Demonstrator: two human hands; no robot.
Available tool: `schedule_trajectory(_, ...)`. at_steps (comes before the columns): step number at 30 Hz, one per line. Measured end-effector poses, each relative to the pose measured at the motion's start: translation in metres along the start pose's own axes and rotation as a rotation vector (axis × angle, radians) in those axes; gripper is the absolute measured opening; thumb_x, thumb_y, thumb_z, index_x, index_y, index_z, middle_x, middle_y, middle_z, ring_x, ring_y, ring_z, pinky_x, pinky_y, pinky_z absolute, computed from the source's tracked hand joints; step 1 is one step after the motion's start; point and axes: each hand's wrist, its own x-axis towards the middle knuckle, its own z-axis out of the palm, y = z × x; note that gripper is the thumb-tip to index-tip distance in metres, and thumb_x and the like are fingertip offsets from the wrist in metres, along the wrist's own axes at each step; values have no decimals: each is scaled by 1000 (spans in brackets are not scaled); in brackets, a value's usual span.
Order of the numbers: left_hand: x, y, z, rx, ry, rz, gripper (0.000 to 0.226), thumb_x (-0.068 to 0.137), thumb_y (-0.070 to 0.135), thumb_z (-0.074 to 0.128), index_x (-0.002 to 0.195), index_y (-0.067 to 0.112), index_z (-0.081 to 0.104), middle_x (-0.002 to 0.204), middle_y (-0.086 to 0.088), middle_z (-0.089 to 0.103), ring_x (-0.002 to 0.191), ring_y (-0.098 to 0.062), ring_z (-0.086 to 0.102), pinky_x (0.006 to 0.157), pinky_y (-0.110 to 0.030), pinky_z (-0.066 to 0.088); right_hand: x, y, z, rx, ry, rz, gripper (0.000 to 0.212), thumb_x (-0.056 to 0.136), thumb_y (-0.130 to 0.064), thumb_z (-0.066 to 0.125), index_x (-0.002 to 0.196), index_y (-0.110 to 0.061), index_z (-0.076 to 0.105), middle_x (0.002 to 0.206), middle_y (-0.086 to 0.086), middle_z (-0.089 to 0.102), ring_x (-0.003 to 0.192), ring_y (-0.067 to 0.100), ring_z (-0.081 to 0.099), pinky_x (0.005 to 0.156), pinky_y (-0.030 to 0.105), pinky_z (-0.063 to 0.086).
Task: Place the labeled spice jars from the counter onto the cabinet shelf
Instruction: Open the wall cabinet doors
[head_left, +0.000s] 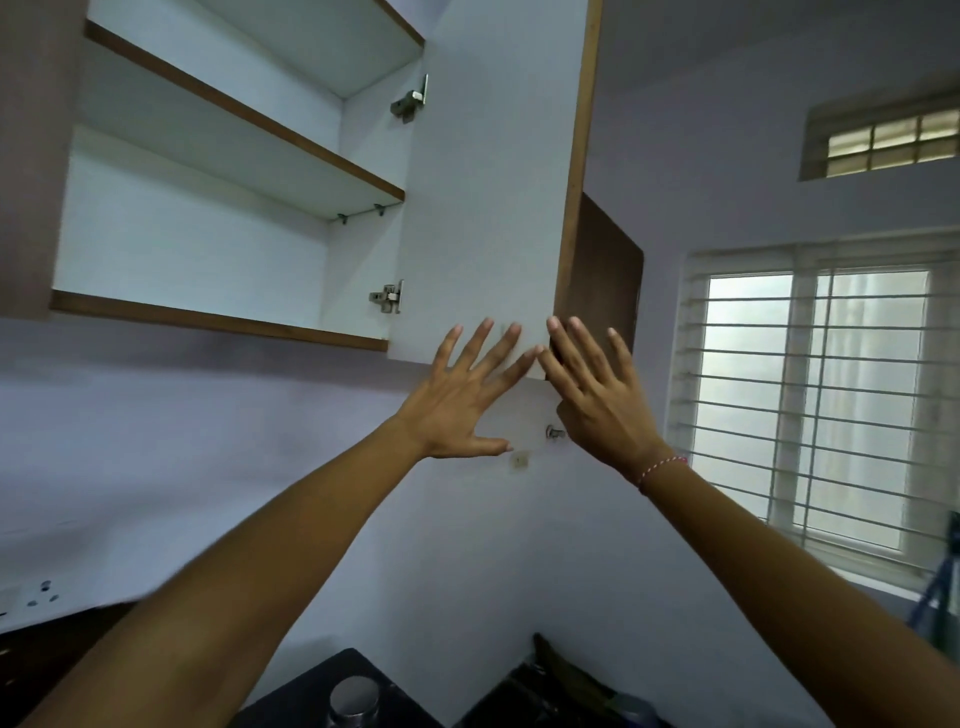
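Facing open cabinet (208, 171), barred window (815, 410) right

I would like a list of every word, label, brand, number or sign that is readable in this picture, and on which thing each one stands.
No text can be read anywhere in this view.
Open cabinet door: plain, no lettering.
Shelves: bare, no labels visible.
Small wall plate below the left hand: a dark mark, too small to read.
Metal lid at the bottom edge: no label visible.
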Motion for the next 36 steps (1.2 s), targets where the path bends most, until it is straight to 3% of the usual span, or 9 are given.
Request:
schedule_trajectory(4, 24, 20, 19, 1, -7, -1, 106, 73, 79, 36, 141, 29, -29, 150, -4, -32, 137, -25, -34, 108, -46, -27, -20, 16, 7, -21, -98, 53, 84, 69, -10, 68, 142, -11, 27, 148, 14, 38, 137, 32, 36, 109, 56, 25)
schedule_trajectory(10, 42, 48, 51, -12, -80, 23, 99, 76, 78, 32, 135, 34, -34, 147, -1, -35, 133, -26, -38, 104, -49, -29, -53, 33, 22, -6, -286, 147, 80, 70, -8, 66, 143, -6, 33, 151, 14, 32, 139, 33, 31, 108, 57, 26)
schedule_trajectory(17, 66, 69, 74, 14, -171, 3, 94, 79, 77, 28, 140, 29, -26, 157, -5, -19, 144, -29, -20, 110, -53, -18, -76, 57, 49, 28, -590, 216, 76, 89, -3, 42, 149, -10, -4, 159, 10, -7, 146, 30, -6, 115, 55, 6)
schedule_trajectory(25, 76, 70, 83, 14, -192, -34, 93, 81, 76, 24, 145, 26, -20, 157, -4, -18, 144, -29, -19, 111, -54, -16, -78, 45, 61, 80, -531, 293, 79, 87, 0, 43, 149, -11, -4, 159, 9, -6, 146, 29, -5, 115, 54, 5)
schedule_trajectory(31, 51, 54, 81, 35, -153, -25, 87, 84, 72, 25, 137, 28, -28, 157, -6, -16, 145, -27, -17, 110, -50, -18, -72, 10, 64, 122, -337, 354, 85, 74, 2, 59, 148, -12, 21, 156, 17, 18, 144, 33, 15, 112, 57, 12)
schedule_trajectory(36, -1, 12, 73, 126, -176, -79, 87, 85, 71, 24, 133, 29, -34, 157, -7, -18, 136, -24, -30, 108, -49, -22, -46, -54, 66, 236, -272, 468, 83, 78, -21, 66, 148, -15, 22, 154, 18, 22, 143, 31, 13, 109, 59, 8)
